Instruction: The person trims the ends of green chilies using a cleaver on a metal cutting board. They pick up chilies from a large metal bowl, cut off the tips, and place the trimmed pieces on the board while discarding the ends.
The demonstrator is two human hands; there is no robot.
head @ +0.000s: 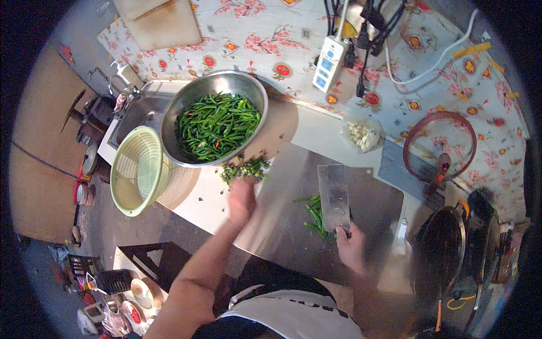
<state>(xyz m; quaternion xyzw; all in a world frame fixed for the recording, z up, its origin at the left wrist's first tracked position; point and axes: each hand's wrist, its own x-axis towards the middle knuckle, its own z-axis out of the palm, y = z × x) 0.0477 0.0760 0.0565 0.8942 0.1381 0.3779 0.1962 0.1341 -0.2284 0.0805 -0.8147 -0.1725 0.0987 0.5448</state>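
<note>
My right hand (350, 248) grips the handle of a cleaver (332, 190). Its broad blade lies over the grey cutting board (288, 229), beside a small bunch of green chilli peppers (313, 214). My left hand (242, 199), blurred, is at the near edge of a pile of cut green chilli ends (250, 166) on the white counter. Whether its fingers hold any of them cannot be made out. Just beyond that pile stands a large stainless steel bowl (263, 114) with many whole green chillies (218, 127) in it, a few of them reddish.
A pale green plastic colander (137, 169) leans left of the bowl, by the sink (144, 112). Garlic cloves in a plastic bag (362, 133) lie at the back. Pans (438, 250) crowd the right side. A power strip (330, 63) and cables hang on the patterned wall.
</note>
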